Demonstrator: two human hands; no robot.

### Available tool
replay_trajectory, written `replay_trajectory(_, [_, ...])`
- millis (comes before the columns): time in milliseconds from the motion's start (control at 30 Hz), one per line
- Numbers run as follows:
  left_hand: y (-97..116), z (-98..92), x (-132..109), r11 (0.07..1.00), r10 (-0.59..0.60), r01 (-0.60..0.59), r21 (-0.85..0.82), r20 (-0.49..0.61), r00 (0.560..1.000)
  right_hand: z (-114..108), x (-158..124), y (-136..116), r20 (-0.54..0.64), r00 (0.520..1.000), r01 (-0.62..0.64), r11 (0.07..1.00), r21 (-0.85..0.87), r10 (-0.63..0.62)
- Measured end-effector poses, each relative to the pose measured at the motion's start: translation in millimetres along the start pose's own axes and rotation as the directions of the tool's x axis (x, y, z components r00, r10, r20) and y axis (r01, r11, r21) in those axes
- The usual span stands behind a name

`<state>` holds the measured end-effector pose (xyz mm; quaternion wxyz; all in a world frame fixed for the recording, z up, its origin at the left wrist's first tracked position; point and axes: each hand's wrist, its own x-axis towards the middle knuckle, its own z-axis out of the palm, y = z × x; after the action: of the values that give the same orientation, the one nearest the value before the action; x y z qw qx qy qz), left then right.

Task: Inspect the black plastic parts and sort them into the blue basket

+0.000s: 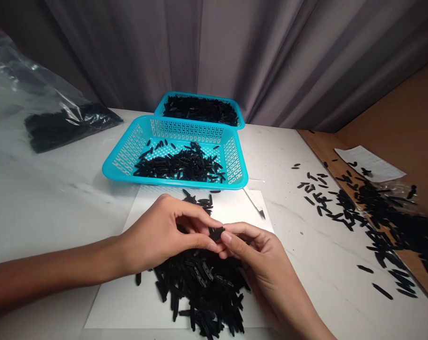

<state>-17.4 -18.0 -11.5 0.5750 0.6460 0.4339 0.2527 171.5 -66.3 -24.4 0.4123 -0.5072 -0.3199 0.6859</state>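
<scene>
My left hand and my right hand meet above a white paper sheet, pinching a small black plastic piece between their fingertips. Its exact shape is partly hidden by my fingers. Beneath my hands lies a heap of narrow black pieces on the sheet. A smaller group of them sits just past my left fingers. A pale pointed blade lies at the sheet's far right corner.
Two turquoise mesh baskets hold black pieces: the near one and the far one. A plastic bag of dark pieces lies at the left. Loose pieces scatter rightward onto a brown board, beside a white sheet.
</scene>
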Motion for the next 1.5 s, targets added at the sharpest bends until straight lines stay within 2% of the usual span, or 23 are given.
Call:
replay_trajectory(100, [-3,-0.7,0,0.962,0.215,-0.21,0.178,-0.012,0.977,-2,2,1,0.032,0.999,0.003,1.0,0.008,-0.003])
replay_trajectory(167, [-5,-1.5,-1,0.869,0.406,-0.397,0.296,0.031,0.913,-3,3,2,0.042,0.999,0.003,1.0,0.021,-0.004])
replay_trajectory(233, [-7,-1.9,-2,0.746,0.549,-0.544,0.385,0.106,0.829,-4,5,4,0.041,0.999,-0.005,0.999,0.034,0.003])
replay_trajectory(300, [-8,-1.8,-3,0.654,0.613,-0.613,0.444,0.164,0.773,-4,5,4,0.045,0.999,-0.006,0.999,0.04,0.004])
replay_trajectory(400, [-9,-0.9,-5,0.634,0.63,-0.616,0.468,0.151,0.762,-4,4,4,0.057,0.998,0.006,1.0,0.03,-0.008])
replay_trajectory(533, [-7,1.3,-7,0.676,0.614,-0.584,0.449,0.094,0.783,-4,2,2,0.051,0.999,0.017,1.0,-0.013,-0.016])
replay_trajectory(600, [-5,2.7,-8,0.725,0.581,-0.548,0.416,0.057,0.812,-3,1,1,0.042,0.999,0.029,0.999,-0.032,-0.028])
replay_trajectory(667, [-2,4.2,-8,0.823,0.477,-0.443,0.355,-0.01,0.879,-3,1,1,0.029,0.999,0.044,0.998,-0.039,-0.043])
replay_trajectory(733, [1,5.2,-8,0.913,0.322,-0.292,0.286,-0.064,0.945,-3,1,0,0.018,0.999,0.05,0.998,-0.041,-0.049])
replay_trajectory(800, [4,5.7,-8,0.958,0.2,-0.176,0.227,-0.087,0.976,-2,2,0,0.014,0.999,0.041,0.998,-0.044,-0.04])
replay_trajectory(1033, [7,4.2,-3,0.998,0.025,-0.019,0.053,-0.125,0.992,-3,1,1,0.009,1.0,0.023,0.999,-0.032,-0.023])
replay_trajectory(1500, [7,3.0,0,0.997,-0.072,0.068,-0.034,-0.135,0.988,-5,4,2,0.036,0.999,0.013,0.996,-0.087,-0.01])
